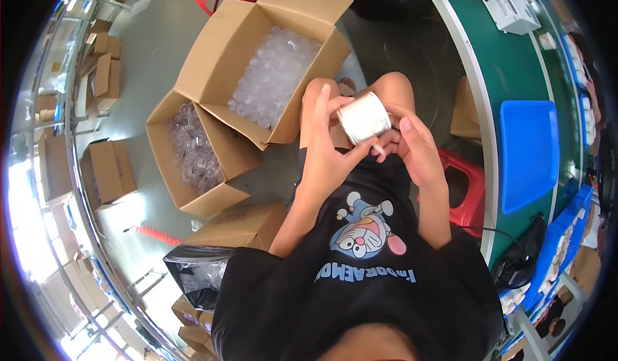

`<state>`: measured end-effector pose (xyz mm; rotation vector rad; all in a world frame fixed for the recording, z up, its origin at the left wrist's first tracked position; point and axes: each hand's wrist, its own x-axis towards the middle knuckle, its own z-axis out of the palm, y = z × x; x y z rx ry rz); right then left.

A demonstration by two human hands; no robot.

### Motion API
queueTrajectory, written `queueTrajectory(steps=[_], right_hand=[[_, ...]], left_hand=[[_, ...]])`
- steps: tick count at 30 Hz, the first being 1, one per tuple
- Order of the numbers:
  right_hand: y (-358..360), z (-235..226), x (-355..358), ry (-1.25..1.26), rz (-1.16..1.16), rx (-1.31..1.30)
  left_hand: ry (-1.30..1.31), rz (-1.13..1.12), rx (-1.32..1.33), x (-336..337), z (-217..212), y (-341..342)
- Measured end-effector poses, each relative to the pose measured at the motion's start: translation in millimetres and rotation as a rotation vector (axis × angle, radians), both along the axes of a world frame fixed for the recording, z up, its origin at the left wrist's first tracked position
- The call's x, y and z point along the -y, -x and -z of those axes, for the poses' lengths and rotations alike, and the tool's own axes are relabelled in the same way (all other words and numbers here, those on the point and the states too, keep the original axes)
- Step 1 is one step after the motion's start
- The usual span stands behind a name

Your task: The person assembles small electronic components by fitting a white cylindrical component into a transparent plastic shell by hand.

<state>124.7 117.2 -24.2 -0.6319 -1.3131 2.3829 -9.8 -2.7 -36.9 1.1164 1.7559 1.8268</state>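
Above my lap, my left hand (327, 161) is wrapped round a white, shiny cylinder (364, 119) that looks like a roll. It is tilted, and glare washes out its surface. My right hand (417, 145) is at the cylinder's right side, with its fingers curled near the lower edge. A small white and orange piece (380, 148) shows between the left thumb and the right fingers. What it is exactly is too small to tell.
To my left stand an open carton (222, 58) of clear rounded plastic pieces and a smaller open carton (158, 129) of clear plastic parts. On my right, a green workbench (483, 71) bears a blue tray (529, 155). Red stools (473, 190) stand nearby.
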Motion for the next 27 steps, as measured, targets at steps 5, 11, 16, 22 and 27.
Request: queueTrajectory(steps=[5, 11, 16, 22, 27], right_hand=[[1, -12, -2, -0.089, -0.011, -0.055], [-20, -13, -6, -0.344, 0.172, -0.157], [-68, -31, -22, -0.465, 0.324, -0.106], [-138, -87, -69, -0.882, 0.519, 0.369], [-225, -102, -209, -1.197, 0.740, 0.678]], left_hand=[[0.023, 0.070, -0.534, 4, -14, 4], [0.288, 0.149, -0.446, -15, -16, 2], [0.532, 0.207, -0.320, -11, 61, 26], [0.902, 0.215, -0.332, 63, 123, 98], [1.059, 0.060, -0.019, 135, 179, 137]])
